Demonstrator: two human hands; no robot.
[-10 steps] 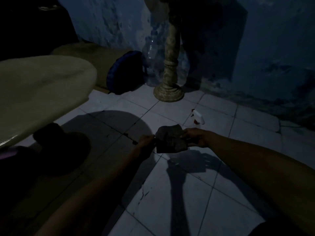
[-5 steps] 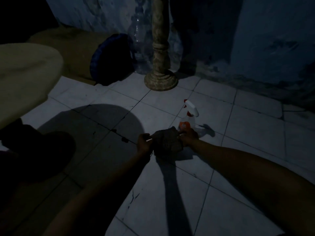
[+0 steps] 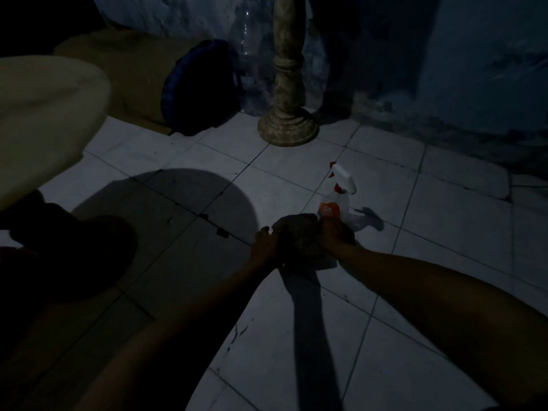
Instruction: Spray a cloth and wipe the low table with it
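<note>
a dim room with a pale tiled floor [image 3: 385, 336] and a blotchy blue wall [image 3: 474, 69], a turned stone pedestal [image 3: 287, 84] standing near the wall and the rounded edge of the low table [image 3: 44, 114] at the left. both forearms reach forward and meet low over the tiles, the left hand [image 3: 265, 246] and the right hand [image 3: 336, 234] each with fingers curled onto opposite sides of a dark crumpled cloth [image 3: 301, 235] held between them. the spray bottle [image 3: 338, 197] stands upright on the floor just beyond the right hand, though in this gloom i cannot tell whether the knuckles touch it
</note>
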